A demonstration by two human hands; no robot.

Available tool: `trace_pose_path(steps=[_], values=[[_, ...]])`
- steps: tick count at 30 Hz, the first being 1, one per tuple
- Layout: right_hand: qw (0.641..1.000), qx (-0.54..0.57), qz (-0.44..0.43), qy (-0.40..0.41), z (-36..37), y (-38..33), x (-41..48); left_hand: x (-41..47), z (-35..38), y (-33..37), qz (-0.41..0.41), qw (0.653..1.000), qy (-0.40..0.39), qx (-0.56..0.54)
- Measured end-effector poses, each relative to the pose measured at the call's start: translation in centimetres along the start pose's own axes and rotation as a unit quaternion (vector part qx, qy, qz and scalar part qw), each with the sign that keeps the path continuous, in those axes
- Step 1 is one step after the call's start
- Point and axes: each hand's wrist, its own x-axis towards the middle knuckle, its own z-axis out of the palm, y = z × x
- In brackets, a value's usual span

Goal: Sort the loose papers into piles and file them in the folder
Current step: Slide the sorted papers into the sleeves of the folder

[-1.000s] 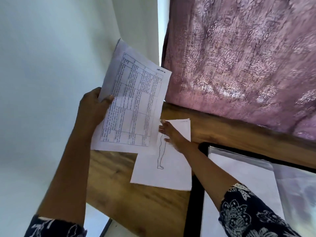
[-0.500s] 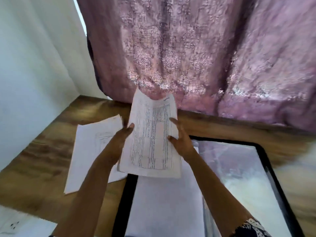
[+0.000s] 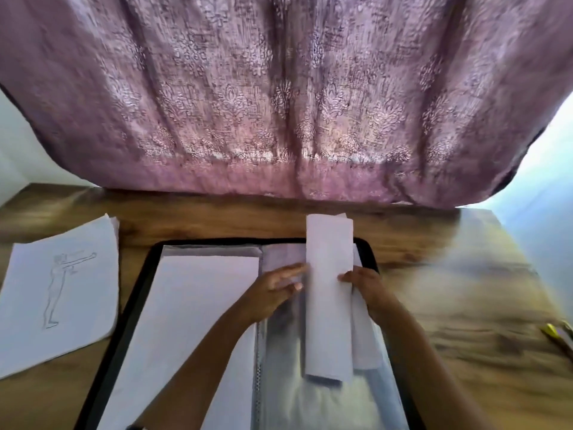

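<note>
A black-edged folder [image 3: 136, 293] lies open on the wooden table, with a white sheet [image 3: 198, 305] in its left sleeve and clear sleeves [image 3: 279, 352] on the right. Both hands hold a printed sheet [image 3: 328, 305], bowed lengthwise with its blank back up, over the right sleeves. My left hand [image 3: 276, 290] pinches at its left edge, where motion blur hides whether it also touches a sleeve. My right hand [image 3: 366, 287] grips its right edge. Another white sheet [image 3: 366, 342] lies under it.
A pile of loose papers [image 3: 62, 290], topped by a pencil figure drawing, lies left of the folder. Pens [image 3: 558, 333] lie at the table's right edge. A mauve patterned curtain [image 3: 279, 103] hangs along the back of the table [image 3: 449, 290].
The printed sheet has come down from in front of the wall on the left to the folder's right side. It is now bowed narrow, and my view has swung right.
</note>
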Motion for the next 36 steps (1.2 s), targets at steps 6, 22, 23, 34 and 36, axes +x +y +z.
trace_pose_path(steps=[6, 22, 23, 34, 36], values=[[0.998, 0.003, 0.014, 0.053, -2.5, -0.7, 1.9, 3.2, -2.6, -2.5, 0.012, 0.881, 0.181, 0.436], [0.984, 0.04, -0.172, 0.027, -2.0, -7.0, 5.1, 8.2, -2.0, -0.3, -0.009, 0.897, 0.228, 0.378], [0.981, 0.051, -0.184, 0.026, -1.6, -8.0, 5.8, 8.2, -2.3, -0.8, 0.006, 0.903, 0.23, 0.364], [0.966, 0.113, -0.199, -0.117, 6.0, -12.6, 14.5, 5.5, -2.3, -3.3, 0.184, 0.859, 0.305, 0.368], [0.968, 0.115, -0.179, -0.132, 6.1, -11.8, 15.0, 5.6, -2.5, -3.2, 0.185, 0.853, 0.324, 0.364]])
